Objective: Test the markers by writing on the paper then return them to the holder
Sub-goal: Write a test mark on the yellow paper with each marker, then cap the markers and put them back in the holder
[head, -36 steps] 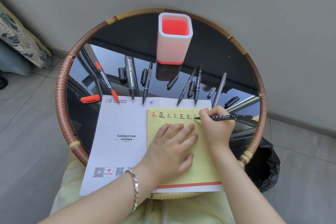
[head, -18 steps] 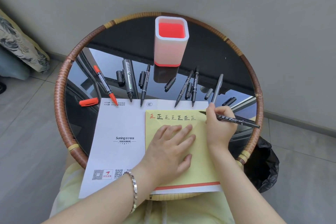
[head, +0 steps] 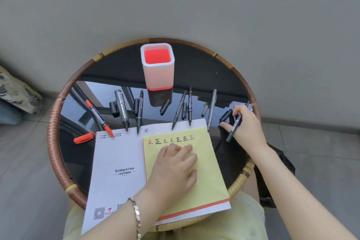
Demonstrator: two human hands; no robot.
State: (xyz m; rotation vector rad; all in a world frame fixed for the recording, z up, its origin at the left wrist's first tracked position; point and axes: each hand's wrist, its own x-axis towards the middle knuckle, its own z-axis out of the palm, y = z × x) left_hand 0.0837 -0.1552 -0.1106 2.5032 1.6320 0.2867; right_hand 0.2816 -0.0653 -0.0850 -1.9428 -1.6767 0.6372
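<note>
1. While my left hand (head: 176,169) lies flat with fingers spread on the yellow paper (head: 206,169), my right hand (head: 246,125) holds its grip pinched around a black marker (head: 234,127).
2. That marker sits off the paper's right edge, tip down over the glass worktop (head: 204,68).
3. Just left of my grip lies a loose black cap (head: 225,116).
4. Farther left, beyond the uncapped markers, stands the holder (head: 158,72).

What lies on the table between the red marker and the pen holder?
In the head view, two uncapped black markers and their loose caps lie between the red marker and the holder.
</note>
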